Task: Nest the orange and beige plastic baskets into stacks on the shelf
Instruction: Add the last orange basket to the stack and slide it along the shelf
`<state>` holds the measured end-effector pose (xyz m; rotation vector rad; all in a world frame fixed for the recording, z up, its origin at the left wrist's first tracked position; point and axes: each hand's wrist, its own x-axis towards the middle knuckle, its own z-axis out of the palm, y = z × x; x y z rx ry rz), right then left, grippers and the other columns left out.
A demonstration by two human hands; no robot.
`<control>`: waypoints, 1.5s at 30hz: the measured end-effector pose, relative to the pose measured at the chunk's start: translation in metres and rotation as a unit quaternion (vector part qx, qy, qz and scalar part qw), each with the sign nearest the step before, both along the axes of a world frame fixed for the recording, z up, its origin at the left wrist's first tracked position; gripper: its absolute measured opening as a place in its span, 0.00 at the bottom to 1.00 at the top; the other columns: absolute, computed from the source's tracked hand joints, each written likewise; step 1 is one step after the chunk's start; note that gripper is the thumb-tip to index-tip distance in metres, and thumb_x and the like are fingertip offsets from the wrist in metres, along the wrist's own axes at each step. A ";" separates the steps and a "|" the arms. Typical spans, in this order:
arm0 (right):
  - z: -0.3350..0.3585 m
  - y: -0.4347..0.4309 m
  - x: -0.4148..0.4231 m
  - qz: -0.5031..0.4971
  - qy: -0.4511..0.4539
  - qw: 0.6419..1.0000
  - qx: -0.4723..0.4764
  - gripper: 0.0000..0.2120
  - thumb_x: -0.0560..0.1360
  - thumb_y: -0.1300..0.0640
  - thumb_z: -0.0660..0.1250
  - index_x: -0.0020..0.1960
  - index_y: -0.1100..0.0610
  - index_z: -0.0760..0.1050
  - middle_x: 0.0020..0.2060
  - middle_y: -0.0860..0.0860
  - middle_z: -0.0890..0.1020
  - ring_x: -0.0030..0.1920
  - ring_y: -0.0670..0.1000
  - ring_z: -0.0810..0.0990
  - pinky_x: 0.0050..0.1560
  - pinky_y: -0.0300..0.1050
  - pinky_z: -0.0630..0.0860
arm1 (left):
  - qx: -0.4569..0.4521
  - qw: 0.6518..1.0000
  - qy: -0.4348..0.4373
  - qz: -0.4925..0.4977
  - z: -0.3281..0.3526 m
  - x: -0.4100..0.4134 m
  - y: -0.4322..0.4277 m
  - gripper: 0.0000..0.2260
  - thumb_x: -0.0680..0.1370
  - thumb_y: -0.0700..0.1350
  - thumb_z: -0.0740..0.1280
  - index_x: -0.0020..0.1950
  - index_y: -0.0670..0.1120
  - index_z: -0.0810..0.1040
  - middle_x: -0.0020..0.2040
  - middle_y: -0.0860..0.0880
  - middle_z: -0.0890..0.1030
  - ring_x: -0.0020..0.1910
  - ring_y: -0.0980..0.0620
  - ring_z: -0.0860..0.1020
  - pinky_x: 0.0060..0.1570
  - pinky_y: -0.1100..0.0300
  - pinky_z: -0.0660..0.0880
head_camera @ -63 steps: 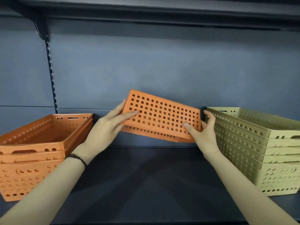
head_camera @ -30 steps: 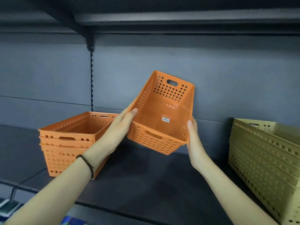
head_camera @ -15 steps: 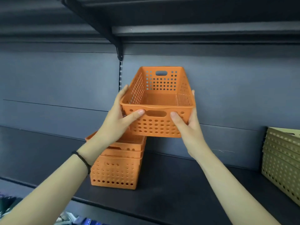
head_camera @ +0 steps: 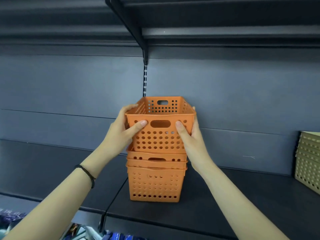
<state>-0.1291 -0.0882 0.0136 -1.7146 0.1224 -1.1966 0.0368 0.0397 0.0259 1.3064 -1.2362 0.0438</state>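
I hold an orange perforated basket (head_camera: 160,135) upright, its bottom sunk partly into the orange stack (head_camera: 155,182) that stands on the dark shelf (head_camera: 233,201). My left hand (head_camera: 121,134) grips its left front corner, thumb on the front wall. On the right front corner sits my right hand (head_camera: 190,139), also gripping. The stack beneath shows nested rims and one full basket at the bottom. A beige stack (head_camera: 308,161) stands at the far right edge, partly cut off.
The shelf above (head_camera: 207,23) hangs close over the basket, held by a bracket (head_camera: 145,54) on a slotted upright. A dark back panel lies right behind the stack. Packaged goods (head_camera: 86,232) show on a lower level at bottom left.
The basket came from the shelf's middle, was turned upright, carried left over the orange stack and lowered into its top. My view has shifted left.
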 end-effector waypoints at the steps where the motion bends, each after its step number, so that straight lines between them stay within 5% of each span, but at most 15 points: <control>1: 0.000 0.001 0.002 -0.007 0.007 1.000 0.000 0.41 0.71 0.41 0.65 0.78 0.41 0.47 0.64 0.45 0.77 0.60 0.44 0.80 0.59 0.47 0.78 | 0.005 1.000 0.005 -0.001 -0.001 0.004 0.000 0.26 0.68 0.61 0.68 0.64 0.59 0.67 0.53 0.55 0.80 0.50 0.56 0.81 0.52 0.59 0.77; 5: -0.003 -0.004 0.011 -0.036 0.049 0.998 -0.013 0.34 0.76 0.41 0.63 0.77 0.45 0.54 0.58 0.45 0.81 0.55 0.45 0.82 0.59 0.51 0.79 | 0.045 0.999 0.003 -0.013 0.002 0.017 -0.002 0.28 0.68 0.64 0.66 0.66 0.61 0.63 0.53 0.51 0.80 0.52 0.52 0.81 0.52 0.58 0.77; 8: -0.010 -0.006 0.013 -0.054 0.067 0.996 -0.020 0.26 0.77 0.42 0.62 0.73 0.45 0.60 0.55 0.46 0.82 0.53 0.44 0.83 0.58 0.50 0.79 | 0.064 0.998 -0.004 -0.006 -0.002 0.023 -0.006 0.23 0.75 0.57 0.68 0.67 0.58 0.64 0.51 0.51 0.80 0.50 0.55 0.81 0.43 0.68 0.76; 12: -0.028 -0.002 0.011 -0.070 0.080 0.994 -0.002 0.36 0.71 0.39 0.64 0.75 0.41 0.51 0.62 0.42 0.75 0.59 0.42 0.78 0.57 0.41 0.76 | 0.073 0.997 -0.009 -0.003 -0.018 0.025 -0.003 0.21 0.75 0.52 0.68 0.66 0.55 0.68 0.47 0.53 0.81 0.40 0.61 0.82 0.35 0.67 0.77; 15: -0.043 -0.004 0.007 -0.085 0.084 0.993 0.016 0.39 0.67 0.39 0.68 0.74 0.43 0.55 0.61 0.38 0.72 0.59 0.39 0.75 0.58 0.43 0.76 | 0.105 0.994 -0.019 -0.006 -0.030 0.029 0.002 0.26 0.71 0.59 0.69 0.67 0.57 0.70 0.51 0.55 0.82 0.46 0.58 0.83 0.42 0.62 0.80; 18: -0.055 -0.007 0.003 -0.087 0.096 0.991 0.034 0.35 0.65 0.39 0.71 0.67 0.38 0.60 0.60 0.37 0.72 0.59 0.39 0.75 0.57 0.43 0.76 | 0.134 0.990 -0.039 0.002 -0.039 0.032 0.005 0.27 0.69 0.62 0.68 0.66 0.59 0.71 0.54 0.59 0.81 0.53 0.62 0.79 0.51 0.65 0.76; 22: -0.064 -0.004 0.003 -0.073 0.090 0.992 0.052 0.28 0.66 0.41 0.70 0.62 0.37 0.60 0.59 0.36 0.71 0.59 0.38 0.73 0.54 0.37 0.74 | 0.149 0.988 -0.028 -0.017 -0.054 0.034 0.008 0.28 0.69 0.68 0.66 0.67 0.63 0.69 0.60 0.61 0.78 0.58 0.59 0.78 0.58 0.56 0.76; 25: -0.069 -0.003 0.006 -0.082 0.090 0.991 0.047 0.30 0.67 0.31 0.67 0.63 0.37 0.58 0.63 0.40 0.68 0.63 0.40 0.71 0.60 0.42 0.74 | 0.135 0.990 -0.004 -0.038 -0.061 0.028 0.011 0.28 0.72 0.67 0.63 0.70 0.63 0.65 0.66 0.58 0.75 0.62 0.57 0.76 0.60 0.55 0.75; 27: -0.074 -0.003 0.006 -0.103 0.095 0.990 0.034 0.32 0.64 0.24 0.62 0.63 0.36 0.58 0.67 0.45 0.64 0.67 0.42 0.67 0.66 0.46 0.70 | 0.124 0.990 0.031 -0.066 -0.064 0.020 0.011 0.28 0.72 0.70 0.59 0.71 0.67 0.61 0.65 0.63 0.73 0.60 0.65 0.76 0.59 0.59 0.74; 30: -0.081 0.000 0.004 -0.130 0.125 0.983 0.031 0.32 0.71 0.31 0.57 0.69 0.45 0.56 0.67 0.47 0.59 0.65 0.42 0.64 0.64 0.42 0.65 | 0.110 0.983 0.092 -0.114 -0.068 0.008 0.009 0.28 0.74 0.67 0.55 0.72 0.71 0.50 0.65 0.68 0.68 0.58 0.71 0.74 0.54 0.70 0.72; 34: -0.085 -0.010 -0.009 -0.136 0.119 0.983 0.042 0.30 0.73 0.31 0.56 0.69 0.43 0.52 0.67 0.44 0.59 0.66 0.44 0.64 0.63 0.42 0.64 | 0.120 0.976 0.104 -0.152 -0.073 -0.005 -0.002 0.24 0.69 0.73 0.56 0.62 0.84 0.50 0.68 0.72 0.62 0.69 0.60 0.67 0.69 0.46 0.66; 37: -0.089 -0.027 -0.030 -0.150 0.111 0.981 0.059 0.37 0.65 0.24 0.56 0.67 0.39 0.52 0.69 0.45 0.61 0.69 0.46 0.65 0.69 0.48 0.65 | 0.106 0.988 0.052 -0.101 -0.076 -0.008 -0.019 0.24 0.63 0.81 0.53 0.59 0.85 0.55 0.68 0.62 0.63 0.67 0.63 0.64 0.71 0.48 0.59; 39: -0.090 -0.038 -0.046 -0.171 0.098 0.977 0.079 0.38 0.63 0.22 0.56 0.67 0.39 0.54 0.69 0.46 0.62 0.69 0.47 0.66 0.69 0.49 0.66 | 0.141 0.986 -0.008 -0.085 -0.078 -0.022 -0.020 0.21 0.68 0.77 0.50 0.61 0.84 0.53 0.65 0.59 0.60 0.67 0.59 0.61 0.69 0.51 0.57; 43: -0.089 -0.059 -0.076 -0.261 0.037 0.957 0.116 0.18 0.78 0.41 0.61 0.63 0.46 0.61 0.65 0.54 0.68 0.62 0.49 0.70 0.59 0.45 0.68 | 0.142 0.936 -0.303 0.108 -0.087 -0.052 -0.030 0.24 0.74 0.72 0.45 0.69 0.77 0.42 0.63 0.54 0.59 0.63 0.51 0.58 0.66 0.52 0.51; 45: -0.087 -0.061 -0.091 -0.300 0.027 0.947 0.108 0.10 0.80 0.48 0.61 0.57 0.50 0.66 0.58 0.52 0.73 0.56 0.48 0.74 0.56 0.46 0.70 | 0.101 0.911 -0.363 0.165 -0.084 -0.067 -0.048 0.25 0.75 0.71 0.44 0.72 0.74 0.44 0.59 0.50 0.64 0.59 0.48 0.63 0.65 0.48 0.53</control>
